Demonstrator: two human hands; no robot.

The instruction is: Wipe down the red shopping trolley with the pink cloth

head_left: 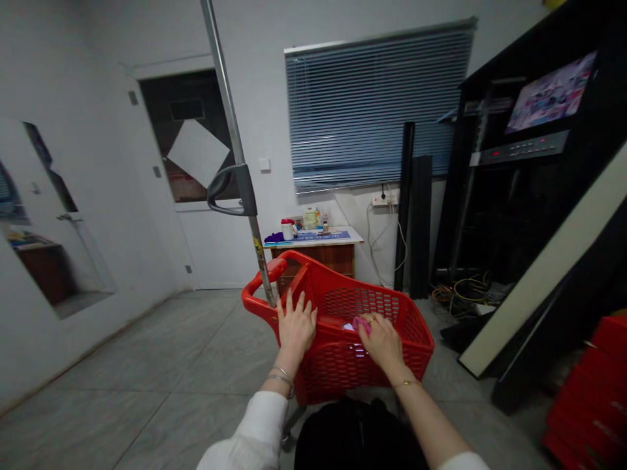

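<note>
In front of me stands a red plastic shopping cart with slotted sides. My left hand lies on the cart's near rim close to the handle end, fingers spread and holding nothing. A pink cloth is bunched in my right hand, pressed on the same rim further right. Part of the cloth is hidden by my fingers. Beside the cart's handle rises a metal pole with a grey looped grip; its lower end is hidden behind the cart.
Behind the cart is a wooden cabinet with a white-and-red jar on it. To the right are a black rack, loose cables, leaning panels and red boxes. A door is at the back left.
</note>
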